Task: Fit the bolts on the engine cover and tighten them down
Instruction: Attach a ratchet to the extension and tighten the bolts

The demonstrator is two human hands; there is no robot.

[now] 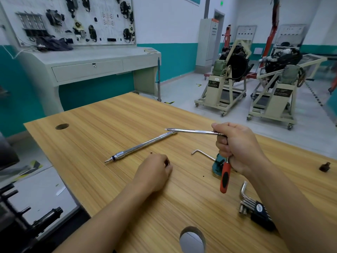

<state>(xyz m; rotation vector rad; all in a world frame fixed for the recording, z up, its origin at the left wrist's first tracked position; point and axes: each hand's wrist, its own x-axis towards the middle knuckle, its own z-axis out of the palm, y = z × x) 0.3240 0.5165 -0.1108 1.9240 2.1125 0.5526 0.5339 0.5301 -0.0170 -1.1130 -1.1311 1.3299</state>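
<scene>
The right hand (235, 147) is raised above the wooden tabletop (109, 125), and its fingers are closed around two things. One is a ratchet wrench (224, 178) whose red-and-black handle hangs down below the fist. The other is a thin chrome bar (191, 131) which points to the left (if the two are joined, the fist hides it).

The left hand (155, 172) rests on the tabletop with curled fingers, which pinch a small round metal part (167, 163). Just beyond this hand one small bolt (151, 152) lies alone on the wood. A long chrome extension tool (142, 146) lies diagonally behind it, and its far end is under the tip of the held bar.

An L-shaped hex key (200, 154) lies near a teal object (217, 164) beneath the right hand. A hex key set (255, 207) lies beside the right forearm, and a small black socket (324, 167) lies well apart, at the right.
</scene>
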